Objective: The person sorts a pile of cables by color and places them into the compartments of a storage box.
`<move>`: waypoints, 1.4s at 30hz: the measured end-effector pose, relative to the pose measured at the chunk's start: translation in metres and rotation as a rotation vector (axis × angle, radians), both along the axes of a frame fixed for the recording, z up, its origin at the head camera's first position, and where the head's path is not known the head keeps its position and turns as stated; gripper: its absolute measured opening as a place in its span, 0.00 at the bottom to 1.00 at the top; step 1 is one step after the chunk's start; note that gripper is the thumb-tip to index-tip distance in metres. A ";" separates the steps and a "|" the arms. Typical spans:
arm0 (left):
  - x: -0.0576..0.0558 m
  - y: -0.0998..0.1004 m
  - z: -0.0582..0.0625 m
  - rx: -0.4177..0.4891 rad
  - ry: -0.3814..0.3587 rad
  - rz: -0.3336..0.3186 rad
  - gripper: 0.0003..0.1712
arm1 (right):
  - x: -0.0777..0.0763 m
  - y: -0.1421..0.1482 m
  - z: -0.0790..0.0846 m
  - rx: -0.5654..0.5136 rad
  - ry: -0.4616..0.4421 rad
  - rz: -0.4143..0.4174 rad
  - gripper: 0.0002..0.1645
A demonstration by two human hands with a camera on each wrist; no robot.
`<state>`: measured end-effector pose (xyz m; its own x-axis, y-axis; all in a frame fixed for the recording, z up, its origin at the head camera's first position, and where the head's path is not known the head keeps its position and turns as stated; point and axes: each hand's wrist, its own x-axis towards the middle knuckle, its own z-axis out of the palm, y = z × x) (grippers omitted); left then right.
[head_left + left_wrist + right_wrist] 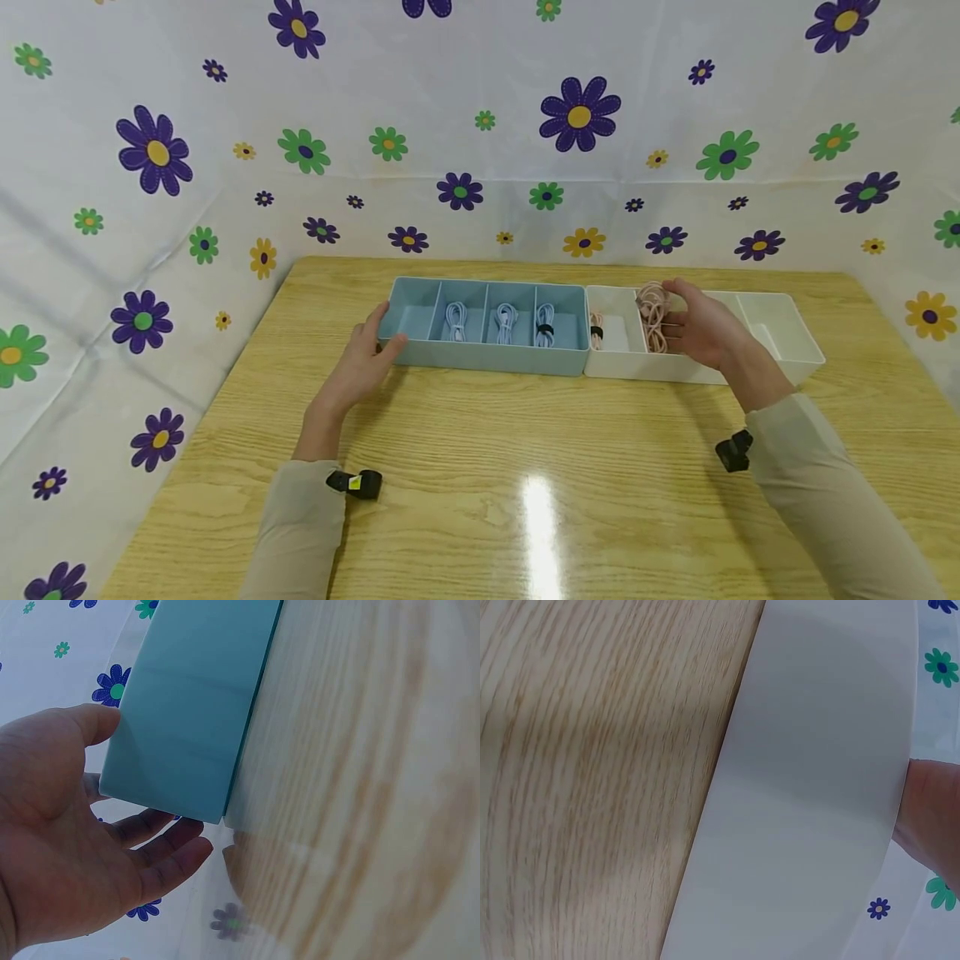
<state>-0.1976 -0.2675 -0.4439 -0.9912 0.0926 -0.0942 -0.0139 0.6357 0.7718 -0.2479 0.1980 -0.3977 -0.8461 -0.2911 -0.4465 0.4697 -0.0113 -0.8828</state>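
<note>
My left hand point(362, 360) rests at the left end of a blue divided box point(487, 358), fingers along its end wall and thumb by the front corner. In the left wrist view the thumb touches the edge of the box, with the fingers loosely bent beside its end. Over a white divided box point(622, 365), my right hand point(708, 327) holds a coiled pink cable point(654, 308) between thumb and fingers, its lower part inside a compartment. The right wrist view shows mostly the white box's front wall, which hides the fingers there.
Coiled light-blue cables point(457, 321) lie in three compartments of the blue box; one has a black tie. Another pink cable point(596, 330), black-tied, sits in the white box's leftmost compartment. Both boxes stand end to end on a wooden table point(450, 450), before a flowered cloth point(510, 158).
</note>
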 end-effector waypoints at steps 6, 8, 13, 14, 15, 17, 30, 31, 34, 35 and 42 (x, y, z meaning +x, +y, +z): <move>0.000 -0.001 -0.001 0.002 0.012 -0.009 0.42 | -0.001 -0.002 0.000 0.045 0.016 0.013 0.43; 0.001 -0.001 -0.002 0.005 0.012 -0.008 0.41 | -0.001 -0.001 -0.001 0.060 0.024 0.018 0.43; 0.001 -0.001 -0.002 0.002 0.006 -0.005 0.41 | 0.000 -0.002 -0.001 0.092 0.033 0.019 0.43; 0.001 -0.001 -0.001 0.003 0.006 -0.004 0.41 | 0.000 -0.002 -0.001 0.098 0.032 0.018 0.43; 0.001 -0.001 -0.002 0.002 0.006 -0.004 0.41 | 0.000 -0.002 -0.001 0.105 0.032 0.018 0.43; 0.001 -0.001 -0.002 0.005 0.007 -0.004 0.42 | 0.000 -0.002 -0.001 0.115 0.033 0.018 0.44; 0.000 0.001 -0.001 0.014 0.008 0.002 0.41 | -0.001 -0.006 -0.005 0.204 0.064 -0.004 0.42; 0.000 0.000 -0.001 0.011 0.008 0.004 0.41 | -0.001 -0.006 -0.005 0.208 0.069 -0.006 0.42; -0.001 0.000 -0.002 0.007 0.006 0.008 0.41 | 0.000 -0.006 -0.006 0.215 0.081 -0.015 0.43; -0.001 0.000 -0.002 0.006 0.006 0.008 0.41 | 0.000 -0.006 -0.007 0.221 0.085 -0.017 0.43; 0.000 0.000 -0.002 0.010 0.008 0.004 0.41 | 0.001 -0.009 -0.007 0.266 0.128 -0.014 0.45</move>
